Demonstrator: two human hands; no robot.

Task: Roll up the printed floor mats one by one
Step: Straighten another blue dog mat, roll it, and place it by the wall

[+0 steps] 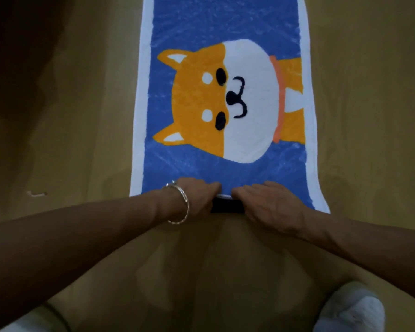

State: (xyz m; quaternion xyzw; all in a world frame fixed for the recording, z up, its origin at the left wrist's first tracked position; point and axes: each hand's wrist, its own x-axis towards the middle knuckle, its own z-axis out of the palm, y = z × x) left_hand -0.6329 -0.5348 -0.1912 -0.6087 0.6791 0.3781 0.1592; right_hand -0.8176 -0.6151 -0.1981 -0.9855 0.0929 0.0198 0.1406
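A blue floor mat [225, 27] with a white border and an orange-and-white dog print lies flat on the floor, stretching away from me. Its near edge is folded over into a small roll [225, 204] showing the dark underside. My left hand [194, 197], with a silver bangle on the wrist, grips the rolled edge at its left part. My right hand [266, 202] grips the same rolled edge just to the right. The two hands sit close together at the mat's near end, fingers curled over the fold.
The tan wooden floor [82, 140] surrounds the mat on both sides. My white-socked foot [350, 307] shows at the bottom right, another at the bottom left. A small pale scrap [36, 194] lies on the floor at the left.
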